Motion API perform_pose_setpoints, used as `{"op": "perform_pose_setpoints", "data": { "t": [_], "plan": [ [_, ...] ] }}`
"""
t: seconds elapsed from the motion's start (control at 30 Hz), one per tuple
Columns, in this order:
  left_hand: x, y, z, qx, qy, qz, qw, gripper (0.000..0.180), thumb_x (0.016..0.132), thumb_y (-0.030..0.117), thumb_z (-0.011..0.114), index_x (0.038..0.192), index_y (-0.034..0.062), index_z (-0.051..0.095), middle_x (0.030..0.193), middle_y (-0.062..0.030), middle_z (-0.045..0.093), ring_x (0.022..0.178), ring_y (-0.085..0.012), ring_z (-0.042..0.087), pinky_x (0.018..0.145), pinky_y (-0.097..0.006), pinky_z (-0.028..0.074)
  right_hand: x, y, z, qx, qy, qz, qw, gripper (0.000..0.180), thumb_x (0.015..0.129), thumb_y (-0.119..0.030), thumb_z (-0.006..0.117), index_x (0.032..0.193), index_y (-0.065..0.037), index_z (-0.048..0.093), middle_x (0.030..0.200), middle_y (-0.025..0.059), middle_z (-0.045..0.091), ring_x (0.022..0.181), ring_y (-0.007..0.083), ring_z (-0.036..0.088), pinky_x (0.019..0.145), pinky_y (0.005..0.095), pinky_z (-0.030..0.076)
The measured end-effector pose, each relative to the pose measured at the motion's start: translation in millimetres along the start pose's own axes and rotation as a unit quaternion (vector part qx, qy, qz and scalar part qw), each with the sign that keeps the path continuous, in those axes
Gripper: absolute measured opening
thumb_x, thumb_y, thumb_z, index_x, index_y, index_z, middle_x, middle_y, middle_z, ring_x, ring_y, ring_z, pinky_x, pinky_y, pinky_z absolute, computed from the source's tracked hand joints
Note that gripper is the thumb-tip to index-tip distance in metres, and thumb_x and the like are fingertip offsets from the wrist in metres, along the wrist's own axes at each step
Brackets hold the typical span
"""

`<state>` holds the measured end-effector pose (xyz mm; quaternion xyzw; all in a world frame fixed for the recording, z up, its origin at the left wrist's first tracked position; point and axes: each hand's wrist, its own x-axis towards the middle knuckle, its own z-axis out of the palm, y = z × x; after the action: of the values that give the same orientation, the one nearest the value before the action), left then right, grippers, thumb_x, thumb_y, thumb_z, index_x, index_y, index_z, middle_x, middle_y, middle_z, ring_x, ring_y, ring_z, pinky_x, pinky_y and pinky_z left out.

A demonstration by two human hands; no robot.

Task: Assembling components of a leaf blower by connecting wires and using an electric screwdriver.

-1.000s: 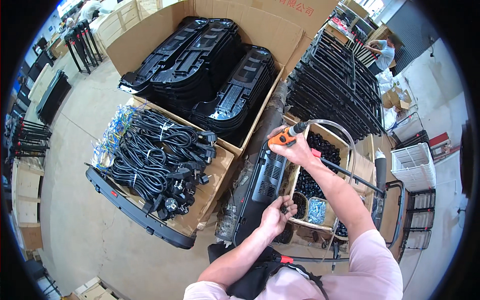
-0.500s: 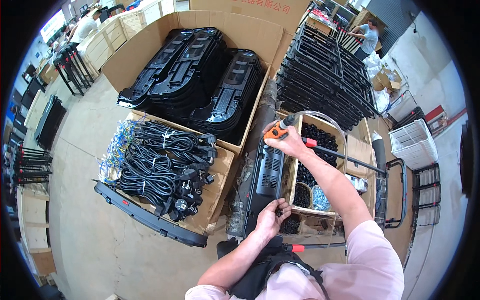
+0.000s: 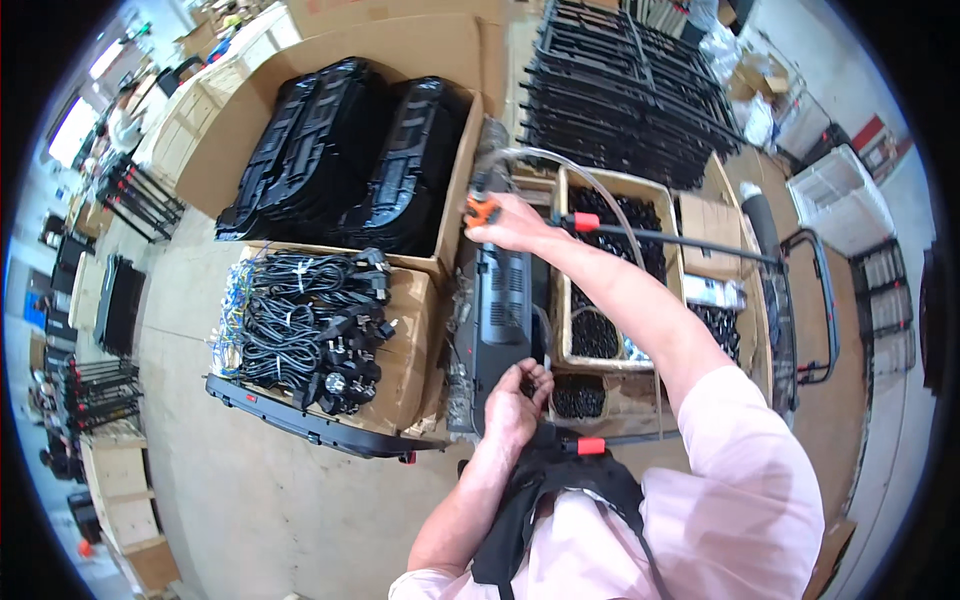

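Observation:
My right hand (image 3: 508, 224) grips an orange and black power screwdriver (image 3: 482, 212) with a clear hose (image 3: 590, 178) arching away from it to the right. The tool is over the far end of a long black plastic housing (image 3: 504, 300) with slotted vents, which lies lengthwise in front of me. Whether its tip touches the housing is hidden. At the near end, my left hand (image 3: 512, 408) is closed, fingers curled and thumb up, just beside the housing's edge. Something small and dark may be between those fingers, but I cannot make it out.
Right of the housing, a partitioned carton (image 3: 565, 300) holds small black parts. A black bar with a red end (image 3: 582, 222) lies across it. On the left are bundled black power cables (image 3: 300, 320) and a carton of black covers (image 3: 325, 140). Black metal frames (image 3: 625, 95) are stacked behind.
The view has shifted, so the cartons and housing sit differently in it. My right hand stays on the screwdriver at the housing's far end. My left hand stays by the near end, fingers still curled.

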<state>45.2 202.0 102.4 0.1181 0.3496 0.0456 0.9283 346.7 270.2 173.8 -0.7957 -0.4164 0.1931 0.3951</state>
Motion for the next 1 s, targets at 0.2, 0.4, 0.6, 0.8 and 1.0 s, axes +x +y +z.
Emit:
{"op": "perform_pose_setpoints", "data": {
  "t": [0.2,0.4,0.6,0.8,1.0],
  "plan": [
    [1.1,-29.6,6.7,0.098,0.028,0.007,0.995,0.032,0.112,0.025,0.051,0.126,-0.0011,0.064,0.115,-0.0131,0.069,0.110,-0.0267,0.067,0.102,-0.043,0.055,-21.4,-25.3,-23.7,0.127,0.117,-0.087,0.981,0.047,0.077,-0.030,0.080,0.118,-0.011,0.070,0.105,0.0148,0.076,0.102,0.0341,0.073,0.093,0.0410,0.054],
    [33.3,-88.0,15.9,0.216,0.061,-0.093,0.970,0.031,0.109,0.022,0.057,0.128,-0.0009,0.063,0.116,-0.0110,0.068,0.109,-0.0246,0.067,0.099,-0.040,0.056,-96.2,-15.6,-115.5,0.278,0.076,-0.077,0.955,0.043,0.081,-0.017,0.084,0.120,-0.005,0.070,0.108,0.0062,0.075,0.106,0.0163,0.070,0.102,0.0347,0.053],
    [86.2,-133.3,8.5,0.397,0.124,-0.194,0.888,0.041,0.111,0.030,0.052,0.144,0.0053,0.054,0.137,-0.0121,0.064,0.126,-0.0303,0.059,0.104,-0.054,0.048,-188.5,47.0,-188.6,0.265,0.142,-0.052,0.952,0.047,0.083,-0.015,0.086,0.125,-0.005,0.069,0.112,0.0073,0.075,0.110,0.0194,0.071,0.105,0.0374,0.055],
    [93.5,-144.9,25.8,0.635,0.050,-0.189,0.748,0.055,0.110,0.039,0.052,0.153,0.0054,0.046,0.141,-0.0137,0.063,0.119,-0.0264,0.065,0.095,-0.043,0.054,-291.3,114.9,-243.6,0.271,0.243,0.021,0.931,0.048,0.085,-0.016,0.083,0.129,-0.005,0.066,0.116,0.0077,0.075,0.110,0.0178,0.070,0.105,0.0358,0.054],
    [140.8,-118.2,100.5,0.844,-0.105,0.231,0.472,0.029,0.106,0.025,0.057,0.121,0.0034,0.068,0.110,-0.0166,0.075,0.094,-0.0270,0.074,0.078,-0.037,0.058,-370.6,185.0,-224.4,0.304,0.322,0.139,0.886,0.057,0.085,-0.017,0.083,0.135,-0.002,0.061,0.118,0.0125,0.074,0.114,0.0210,0.070,0.105,0.0382,0.055]
  ]
}}
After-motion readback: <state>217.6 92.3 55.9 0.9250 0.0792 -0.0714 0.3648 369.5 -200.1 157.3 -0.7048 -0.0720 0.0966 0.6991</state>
